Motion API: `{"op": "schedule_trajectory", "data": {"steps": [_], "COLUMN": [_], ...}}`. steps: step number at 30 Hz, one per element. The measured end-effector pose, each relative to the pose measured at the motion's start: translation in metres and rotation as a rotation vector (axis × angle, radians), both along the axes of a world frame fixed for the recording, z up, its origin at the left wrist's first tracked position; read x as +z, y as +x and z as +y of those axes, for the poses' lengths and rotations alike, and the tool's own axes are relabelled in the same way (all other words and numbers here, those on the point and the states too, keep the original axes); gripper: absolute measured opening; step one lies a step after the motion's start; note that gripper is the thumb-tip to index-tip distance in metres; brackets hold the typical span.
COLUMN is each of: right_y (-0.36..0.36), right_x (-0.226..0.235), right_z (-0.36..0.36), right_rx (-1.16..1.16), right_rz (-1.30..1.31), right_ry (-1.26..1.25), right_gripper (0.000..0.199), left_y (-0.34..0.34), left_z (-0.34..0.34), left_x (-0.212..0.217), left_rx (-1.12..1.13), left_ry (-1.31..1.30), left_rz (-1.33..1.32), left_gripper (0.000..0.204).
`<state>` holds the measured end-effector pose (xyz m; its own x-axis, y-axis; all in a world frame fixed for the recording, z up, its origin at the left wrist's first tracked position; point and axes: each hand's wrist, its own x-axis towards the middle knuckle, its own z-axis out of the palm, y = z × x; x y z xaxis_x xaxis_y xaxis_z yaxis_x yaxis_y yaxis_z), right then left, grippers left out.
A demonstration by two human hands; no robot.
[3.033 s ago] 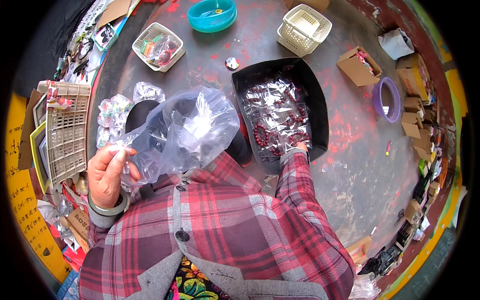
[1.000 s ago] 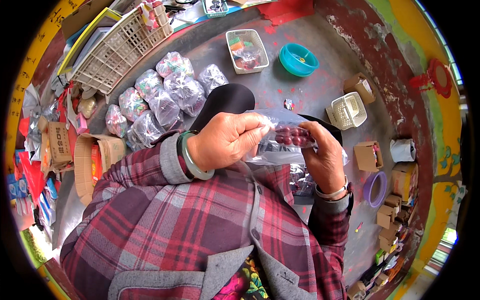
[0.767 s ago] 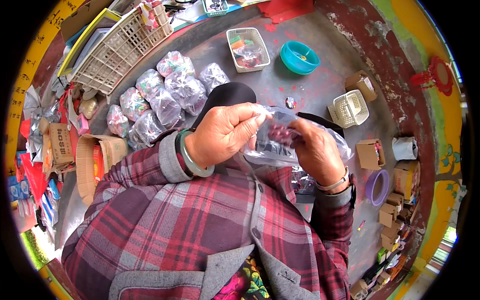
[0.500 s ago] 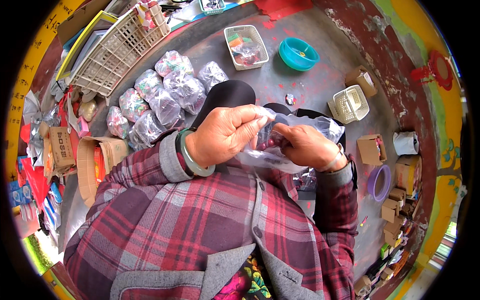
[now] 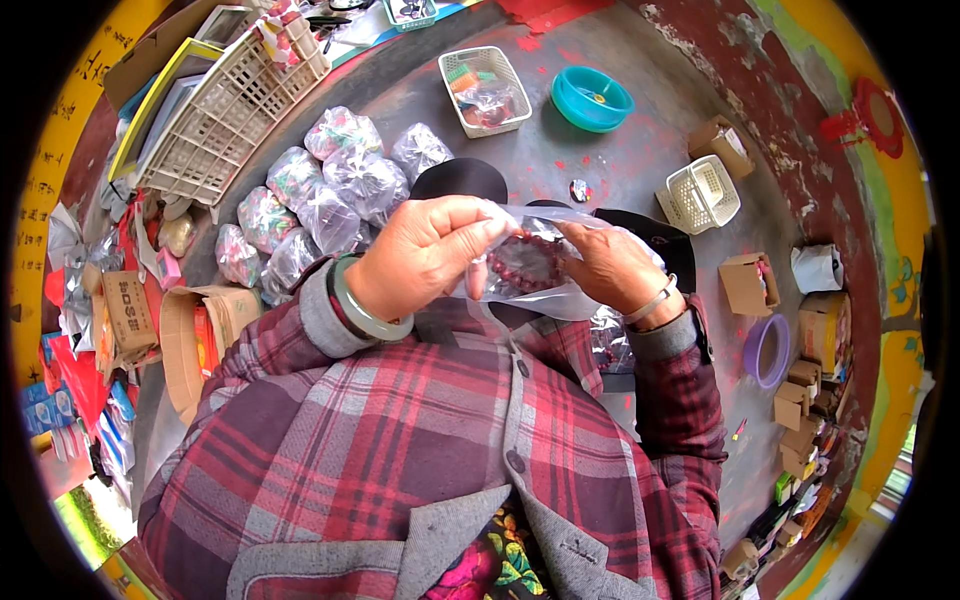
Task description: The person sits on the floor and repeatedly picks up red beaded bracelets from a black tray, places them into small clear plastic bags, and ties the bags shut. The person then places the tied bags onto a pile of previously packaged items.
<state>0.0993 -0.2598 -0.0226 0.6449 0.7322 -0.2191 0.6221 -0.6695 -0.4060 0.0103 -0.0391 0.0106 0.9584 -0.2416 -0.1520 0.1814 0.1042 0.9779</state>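
Note:
Both my hands hold one clear plastic bag (image 5: pixel 548 295) in front of my chest. Inside it lies a string of dark red beads (image 5: pixel 524 263). My left hand (image 5: pixel 425 255) pinches the bag's top left edge, fingers curled, with a pale green bangle on the wrist. From the other side, my right hand (image 5: pixel 610 265) grips the bag, a thin bracelet at that wrist. A black tray (image 5: pixel 668 245) with more packets sits on the table just beyond my right hand, mostly hidden by it.
A heap of filled clear bags (image 5: pixel 320 195) lies at the left beside a white slatted basket (image 5: pixel 225 110). A white tray (image 5: pixel 485 88), a teal bowl (image 5: pixel 591 99) and a small white basket (image 5: pixel 700 193) stand farther off. Cardboard boxes (image 5: pixel 752 284) and a purple ring (image 5: pixel 766 351) line the right.
Three seconds ago my left hand held a large puffed bag alone while my right hand reached into the black tray. Since then both hands have come together on the bag with the beads.

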Motion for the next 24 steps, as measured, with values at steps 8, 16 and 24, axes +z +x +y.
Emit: {"op": "schedule_trajectory", "data": {"steps": [8, 16, 24], "right_y": [0.000, -0.001, 0.006], "right_x": [-0.030, -0.016, 0.004], "right_z": [0.001, -0.006, -0.025], "right_rx": [0.262, -0.004, -0.061], "right_rz": [-0.020, -0.131, -0.042], "right_ry": [0.273, 0.420, 0.344], "right_gripper": [0.031, 0.033, 0.045], "left_y": [0.002, -0.001, 0.018], "left_z": [0.016, 0.018, 0.009], "left_x": [0.008, 0.017, 0.011], "left_rx": [-0.004, 0.044, 0.096], "left_ry": [0.055, 0.102, 0.014], "left_rz": [-0.081, 0.071, 0.111], "left_gripper": [0.025, 0.025, 0.022]}}
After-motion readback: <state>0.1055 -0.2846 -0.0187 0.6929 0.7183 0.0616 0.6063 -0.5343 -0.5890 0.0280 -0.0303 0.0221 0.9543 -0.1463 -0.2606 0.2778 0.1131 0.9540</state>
